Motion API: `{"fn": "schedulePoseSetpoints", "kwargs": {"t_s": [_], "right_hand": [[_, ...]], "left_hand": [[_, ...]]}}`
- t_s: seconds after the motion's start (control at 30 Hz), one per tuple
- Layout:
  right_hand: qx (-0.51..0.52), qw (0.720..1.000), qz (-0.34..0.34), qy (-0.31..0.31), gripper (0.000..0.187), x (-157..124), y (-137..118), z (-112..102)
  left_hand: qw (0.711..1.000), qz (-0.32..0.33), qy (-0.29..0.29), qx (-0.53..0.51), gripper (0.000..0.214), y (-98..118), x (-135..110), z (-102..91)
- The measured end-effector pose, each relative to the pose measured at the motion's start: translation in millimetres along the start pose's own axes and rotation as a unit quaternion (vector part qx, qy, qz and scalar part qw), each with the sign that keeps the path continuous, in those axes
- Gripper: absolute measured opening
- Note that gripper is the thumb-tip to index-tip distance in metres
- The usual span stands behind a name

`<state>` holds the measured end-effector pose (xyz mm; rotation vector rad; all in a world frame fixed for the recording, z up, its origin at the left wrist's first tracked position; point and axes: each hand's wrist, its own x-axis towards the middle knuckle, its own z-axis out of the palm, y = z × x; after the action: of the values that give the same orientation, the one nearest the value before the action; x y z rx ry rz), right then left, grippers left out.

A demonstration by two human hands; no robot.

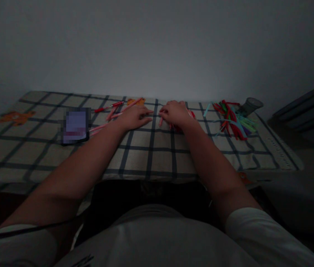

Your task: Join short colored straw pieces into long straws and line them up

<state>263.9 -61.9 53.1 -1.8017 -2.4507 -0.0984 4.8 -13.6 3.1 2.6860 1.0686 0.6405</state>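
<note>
My left hand (pixel 135 116) lies flat on the checked tablecloth (pixel 151 155), fingers stretched toward the right, touching pink sticks (pixel 112 113) scattered beside it. My right hand (pixel 175 113) rests just to its right with fingers curled over a small bunch of red and pink sticks (pixel 177 127) on the cloth. The fingertips of both hands nearly meet at the table's far middle.
A phone-like flat object (pixel 75 125) lies at the left. A heap of red, green and blue strips (pixel 233 118) and a clear jar (pixel 250 105) sit at the far right. Orange cloth patches (pixel 16 117) mark the left. A plain wall stands behind.
</note>
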Motion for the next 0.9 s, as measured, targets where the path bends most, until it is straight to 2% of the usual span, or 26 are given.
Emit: {"fn": "schedulePoseSetpoints", "kwargs": {"t_s": [0.13, 0.47, 0.6, 0.77, 0.9], "right_hand": [[0.004, 0.999, -0.003, -0.05, 0.04, 3, -8, 5], [-0.01, 0.998, 0.018, -0.053, 0.033, 2, -11, 3], [-0.017, 0.999, 0.03, -0.034, 0.028, 2, -9, 6], [-0.006, 0.999, 0.034, -0.018, 0.032, 3, -6, 8], [0.006, 0.998, 0.055, 0.028, 0.036, 3, 3, 9]], "left_hand": [[1.0, 0.019, -0.008, -0.007, 0.052, 0, 0, 1.6], [0.999, 0.038, -0.029, -0.012, 0.042, -5, 3, 2.0], [0.999, 0.037, -0.029, -0.007, 0.042, -5, 3, 1.7], [0.998, 0.038, -0.039, -0.007, 0.042, -5, 4, 1.2], [0.999, 0.034, -0.039, -0.009, 0.044, -5, 4, 1.3]]}}
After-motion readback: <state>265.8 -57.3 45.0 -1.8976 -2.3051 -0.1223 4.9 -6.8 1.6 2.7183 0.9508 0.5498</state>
